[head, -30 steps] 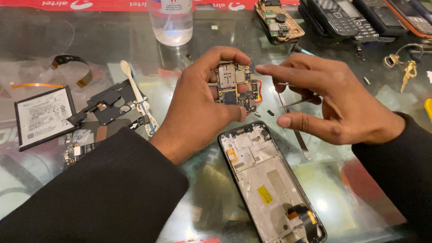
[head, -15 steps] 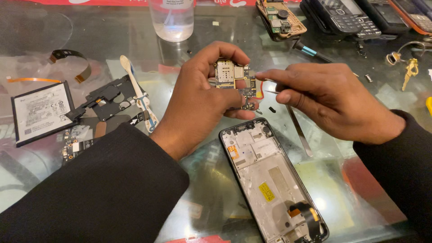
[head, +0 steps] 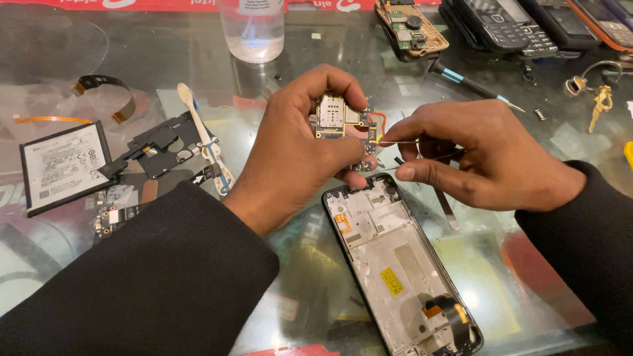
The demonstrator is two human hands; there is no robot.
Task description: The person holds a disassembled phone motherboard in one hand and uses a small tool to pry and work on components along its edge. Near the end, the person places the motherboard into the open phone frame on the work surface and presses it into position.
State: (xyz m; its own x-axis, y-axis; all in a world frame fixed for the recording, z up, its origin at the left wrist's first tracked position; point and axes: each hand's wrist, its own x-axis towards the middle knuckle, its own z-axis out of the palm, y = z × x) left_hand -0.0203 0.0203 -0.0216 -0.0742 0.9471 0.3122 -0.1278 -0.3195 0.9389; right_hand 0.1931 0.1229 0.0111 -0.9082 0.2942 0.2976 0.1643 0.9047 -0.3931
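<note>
Small green-and-gold phone circuit board (head: pixel 343 125) pinched in left hand (head: pixel 297 142), raised slightly since a second ago. Thin metal tweezers (head: pixel 422 150), pinched in right hand (head: pixel 488 161), now brought to board's right edge: probing judged under way.

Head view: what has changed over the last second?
The right hand closed in, bringing thin metal tweezers to the small green circuit board held in the left hand. The opened phone frame and flat battery stayed put.
</note>
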